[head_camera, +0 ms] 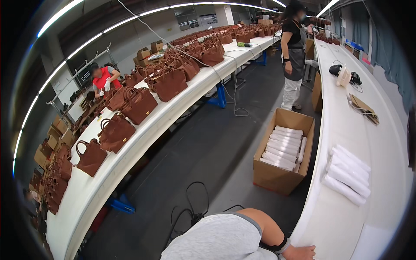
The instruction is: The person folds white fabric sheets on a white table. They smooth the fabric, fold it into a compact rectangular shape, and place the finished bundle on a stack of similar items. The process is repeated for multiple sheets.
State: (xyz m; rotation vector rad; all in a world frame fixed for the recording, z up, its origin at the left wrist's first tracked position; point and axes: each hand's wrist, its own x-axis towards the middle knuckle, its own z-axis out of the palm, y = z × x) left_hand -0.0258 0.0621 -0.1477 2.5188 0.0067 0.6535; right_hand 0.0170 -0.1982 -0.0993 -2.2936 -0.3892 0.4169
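My left hand (299, 253) rests at the edge of the white-topped table (328, 224), low in the view. The picture's lower rim cuts it off, so whether its fingers hold anything is hidden. A black-and-grey band (282, 245) circles the wrist below a grey short sleeve (221, 237). Out of view is my right hand. Farther up the same table lies a row of several white wrapped rolls (348, 175). Beside the table, on the floor, stands an open cardboard box (276, 177) packed with similar white wrapped bundles (282, 148).
Many brown handbags (169, 83) line the long opposite table (146, 136). A person in an apron (292, 55) stands in the aisle; another in a red vest (106, 79) is behind the bags. Black cables (191, 211) lie near me. A tan flat piece (364, 109) lies farther along my table.
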